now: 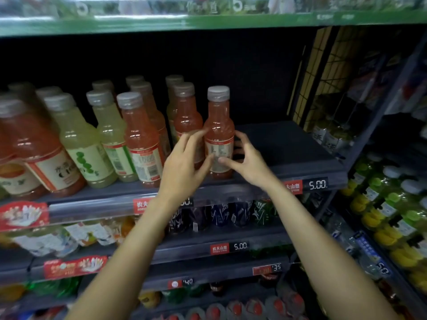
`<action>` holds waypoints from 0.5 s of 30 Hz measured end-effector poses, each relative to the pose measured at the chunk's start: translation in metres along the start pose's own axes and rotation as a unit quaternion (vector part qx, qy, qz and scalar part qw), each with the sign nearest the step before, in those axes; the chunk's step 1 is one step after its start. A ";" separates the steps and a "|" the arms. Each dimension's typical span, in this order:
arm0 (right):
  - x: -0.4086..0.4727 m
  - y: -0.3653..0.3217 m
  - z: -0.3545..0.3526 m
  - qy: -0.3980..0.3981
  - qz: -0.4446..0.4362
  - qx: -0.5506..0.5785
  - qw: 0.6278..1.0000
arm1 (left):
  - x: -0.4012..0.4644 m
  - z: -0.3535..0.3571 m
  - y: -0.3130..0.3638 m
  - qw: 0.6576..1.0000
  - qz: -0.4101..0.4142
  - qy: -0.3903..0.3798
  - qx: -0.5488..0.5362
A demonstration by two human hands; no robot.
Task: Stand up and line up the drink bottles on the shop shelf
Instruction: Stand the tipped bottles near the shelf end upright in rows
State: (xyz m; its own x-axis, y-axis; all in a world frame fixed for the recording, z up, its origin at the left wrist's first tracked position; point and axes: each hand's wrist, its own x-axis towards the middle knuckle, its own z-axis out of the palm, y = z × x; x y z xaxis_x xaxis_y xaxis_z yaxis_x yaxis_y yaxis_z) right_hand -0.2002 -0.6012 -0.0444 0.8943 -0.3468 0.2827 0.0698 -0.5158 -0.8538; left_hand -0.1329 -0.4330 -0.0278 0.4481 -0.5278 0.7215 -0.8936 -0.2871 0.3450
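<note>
- Your left hand (184, 162) and right hand (245, 160) cup the pink drink bottle (219, 132) from both sides, fingers spread and lightly touching its label.
- It stands upright at the near edge of the dark shelf (288, 144), at the right end of the row.
- Turn it gently so the label faces you, level with the next pink bottle (141, 139).
- Each bottle is full and wears a grey cap (218, 93).
- The yellow-green bottles (80, 139) stand further left.
</note>
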 end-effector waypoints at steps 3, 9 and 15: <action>0.005 -0.001 -0.009 -0.058 0.011 -0.030 0.998 | -0.018 -0.029 -0.021 0.992 0.103 0.019 0.075; -0.004 -0.006 0.000 0.004 0.014 -0.006 1.000 | -0.049 -0.072 -0.057 0.979 -0.159 0.117 0.048; -0.015 -0.015 0.030 0.092 0.038 0.087 0.991 | -0.039 -0.046 -0.045 0.949 -0.298 0.097 -0.017</action>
State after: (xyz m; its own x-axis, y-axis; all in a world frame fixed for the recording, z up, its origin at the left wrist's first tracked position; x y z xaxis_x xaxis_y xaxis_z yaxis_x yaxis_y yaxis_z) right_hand -0.2009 -0.5646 -0.0492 0.8052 -0.5249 0.2759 0.0943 -0.3461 -0.9334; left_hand -0.1115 -0.3628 -0.0435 0.8645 -0.1206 0.4880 -0.4842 -0.4606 0.7439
